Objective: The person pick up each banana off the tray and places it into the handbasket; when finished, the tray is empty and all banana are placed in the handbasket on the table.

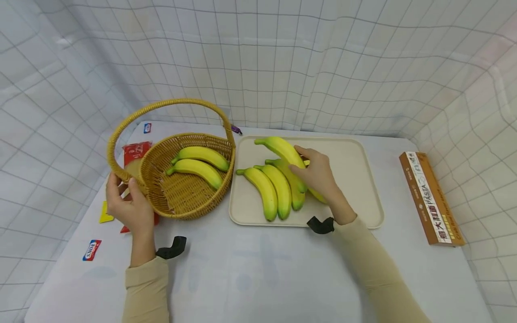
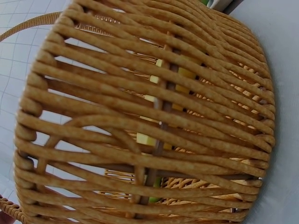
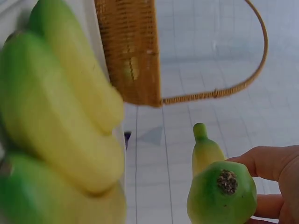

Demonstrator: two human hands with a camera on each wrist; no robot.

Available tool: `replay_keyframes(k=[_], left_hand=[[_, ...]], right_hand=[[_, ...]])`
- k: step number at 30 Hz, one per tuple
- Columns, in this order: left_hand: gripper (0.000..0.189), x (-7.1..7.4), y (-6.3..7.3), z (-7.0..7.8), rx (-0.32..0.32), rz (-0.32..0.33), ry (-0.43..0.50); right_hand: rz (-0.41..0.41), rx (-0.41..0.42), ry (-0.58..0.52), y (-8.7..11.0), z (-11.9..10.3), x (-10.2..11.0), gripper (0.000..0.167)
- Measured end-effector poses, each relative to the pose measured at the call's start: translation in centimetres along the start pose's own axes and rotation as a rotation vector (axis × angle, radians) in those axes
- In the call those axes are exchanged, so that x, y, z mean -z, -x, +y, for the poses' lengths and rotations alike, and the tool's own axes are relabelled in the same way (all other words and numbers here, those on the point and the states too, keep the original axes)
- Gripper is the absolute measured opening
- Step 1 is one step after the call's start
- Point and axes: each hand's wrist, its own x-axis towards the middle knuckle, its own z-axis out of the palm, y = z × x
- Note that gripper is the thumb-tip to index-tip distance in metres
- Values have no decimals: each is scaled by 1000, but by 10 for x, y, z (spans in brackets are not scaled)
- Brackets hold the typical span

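My left hand [image 1: 131, 204] grips the lower left end of the handle of a wicker basket [image 1: 190, 215]. Inside the basket lie two yellow-green bananas [image 1: 198, 168]. Its woven side fills the left wrist view, where gaps show bits of yellow. My right hand [image 1: 319, 172] pinches a banana [image 1: 282, 150] between thumb and fingers, raised above the beige tray [image 1: 351, 179]. Several bananas [image 1: 262, 190] lie on the tray below, one partly hidden by this hand. In the right wrist view the held banana [image 3: 222, 196] points its dark tip at the camera.
A brown pasta box [image 1: 432, 197] lies right of the tray. Left of the basket, a red packet [image 1: 137, 150] is partly covered by it. A yellow piece [image 1: 106, 213] and a small label [image 1: 92, 250] lie on the white table [image 1: 258, 278]. White gridded cloth surrounds the table.
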Motion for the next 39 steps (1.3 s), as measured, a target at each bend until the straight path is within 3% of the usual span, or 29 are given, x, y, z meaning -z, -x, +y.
replay_keyframes(k=[10,19,25,30,39], left_hand=[[32,-1,1,4,7,1,9],[31,-1,-1,-5,17,5,-26],[32,-1,-5,-24,3,2,-32],[32,-1,-6,-30,-3,-2,-30],[32,-1,-6,-30,-17,5,-15]], right_hand=[[-182,203,0,-32,-88,-73,58],[-275,304,74,-51,-132,-133,57],[-325,306,120,-59,-138,-165,57],[-356,269,180,-62,-131,-185,55],[-343,256,448,-61,-125,-203,45]])
